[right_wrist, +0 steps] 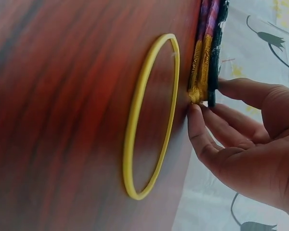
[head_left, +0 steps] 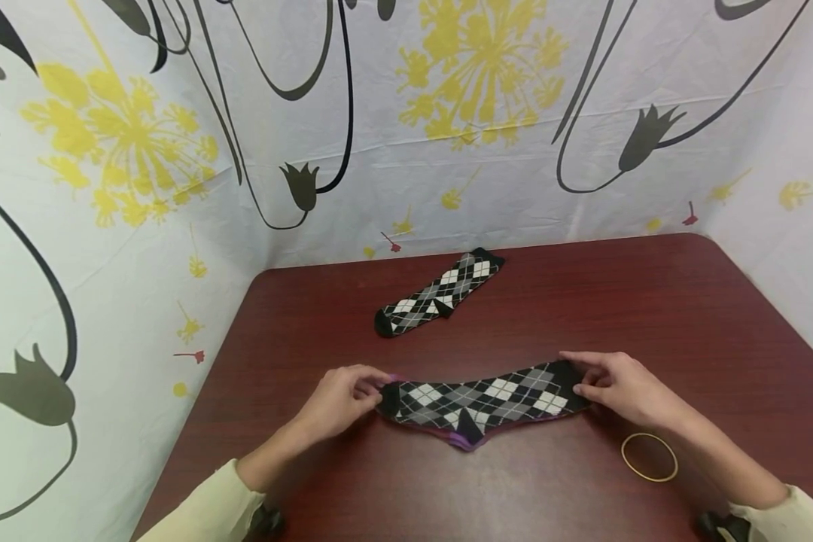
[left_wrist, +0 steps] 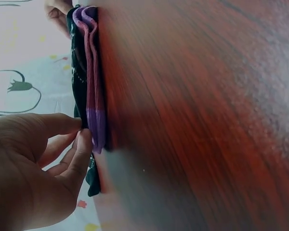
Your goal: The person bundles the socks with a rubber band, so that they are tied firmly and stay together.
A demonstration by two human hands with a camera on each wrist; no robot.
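A black, grey and white argyle sock [head_left: 501, 395] lies flat across the table in the head view, on top of folded purple socks [left_wrist: 94, 82] whose edges show beneath it. My left hand [head_left: 342, 399] pinches the toe end between thumb and finger. At the black cuff end, my right hand [head_left: 619, 388] holds the argyle sock by its corners. The right wrist view shows the thumb against the black layer and a fingertip by the yellow end [right_wrist: 198, 91] of the lower socks.
A matching argyle sock [head_left: 440, 293] lies slanted near the table's back edge. A thin yellow ring [head_left: 649, 476] rests beside my right forearm. The dark red table [head_left: 298, 324] meets a white floral cloth [head_left: 373, 165] behind and at the sides.
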